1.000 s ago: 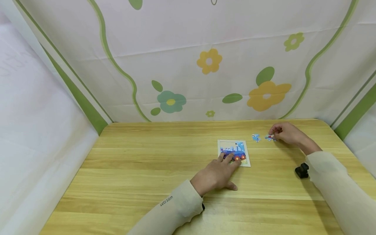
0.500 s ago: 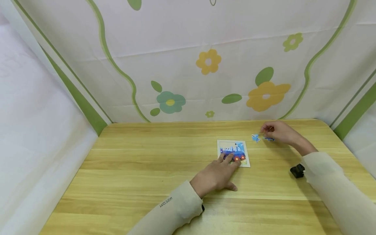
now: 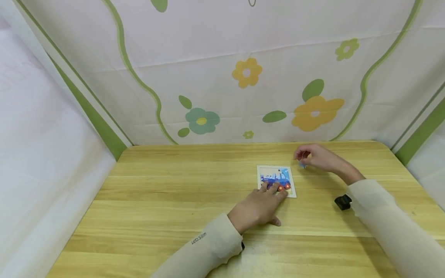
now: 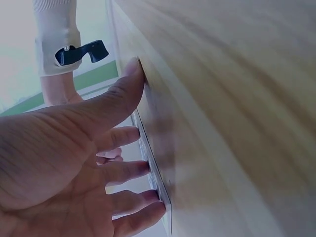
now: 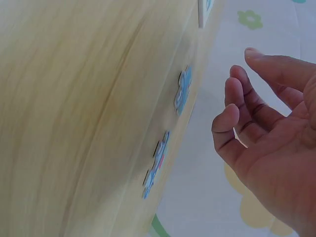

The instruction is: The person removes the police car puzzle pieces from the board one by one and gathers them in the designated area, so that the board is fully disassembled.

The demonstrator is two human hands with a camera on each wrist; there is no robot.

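Left hand (image 3: pixel 258 205) palm down, fingers extended; right hand (image 3: pixel 320 157) raised, fingers loosely bent.

Head view looks forward and down across the table (image 3: pixel 167 197) from well back. Left wrist view looks close past my left hand (image 3: pixel 258 206); right wrist view, equally near, faces my right hand (image 3: pixel 319 157) and shares the flowered wall (image 3: pixel 208 77) with the head view

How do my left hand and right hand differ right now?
Your left hand rests on the framed jigsaw puzzle; your right hand hovers above the table, near a blue puzzle piece. Your left hand is spread; your right hand is loosely curled. Both emerge from beige sleeves.
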